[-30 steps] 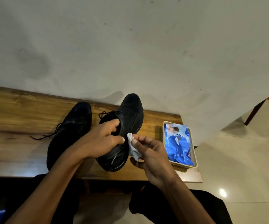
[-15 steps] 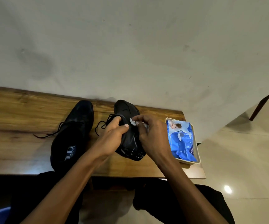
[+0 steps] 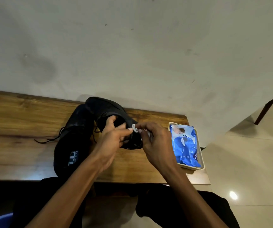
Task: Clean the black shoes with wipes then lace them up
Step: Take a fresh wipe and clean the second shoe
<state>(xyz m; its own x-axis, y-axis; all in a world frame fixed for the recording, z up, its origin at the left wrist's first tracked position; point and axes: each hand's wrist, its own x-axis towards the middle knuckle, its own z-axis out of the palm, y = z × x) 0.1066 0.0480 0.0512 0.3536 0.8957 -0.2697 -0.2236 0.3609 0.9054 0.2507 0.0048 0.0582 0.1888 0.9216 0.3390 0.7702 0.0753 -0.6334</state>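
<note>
Clearly, the wiping stage is being carried out and the lacing is being left for later, as far as can be judged. 2 black leather lace-up shoes are being counted on the brown wooden bench (image 3: 25,122): the first black shoe (image 3: 70,145) is lying flat on the bench with its printed insole showing and a loose black lace (image 3: 50,139) trailing to its left, untied, while the second black shoe (image 3: 109,112) is being held tilted up above the bench beside it, its toe pointing toward the grey wall (image 3: 132,46). This second shoe is being gripped by the left hand (image 3: 112,142), whose fingers are curled over the shoe's opening. A small crumpled white wipe (image 3: 135,128) is being pinched by the right hand (image 3: 155,142) between thumb and fingertips and is being pressed against the shoe's rear side, next to the left thumb. Only 1 used wipe is being seen. 1 blue plastic pack of wipes (image 3: 185,145) is lying in 1 shallow cream tray (image 3: 202,159) at the bench's right end, just beside the right hand. How much of either shoe is being left dirty cannot be told from the dark leather, so at least part of the cleaning and all of the lacing are being judged as outstanding. 2 hands are being counted, both occupied.
</note>
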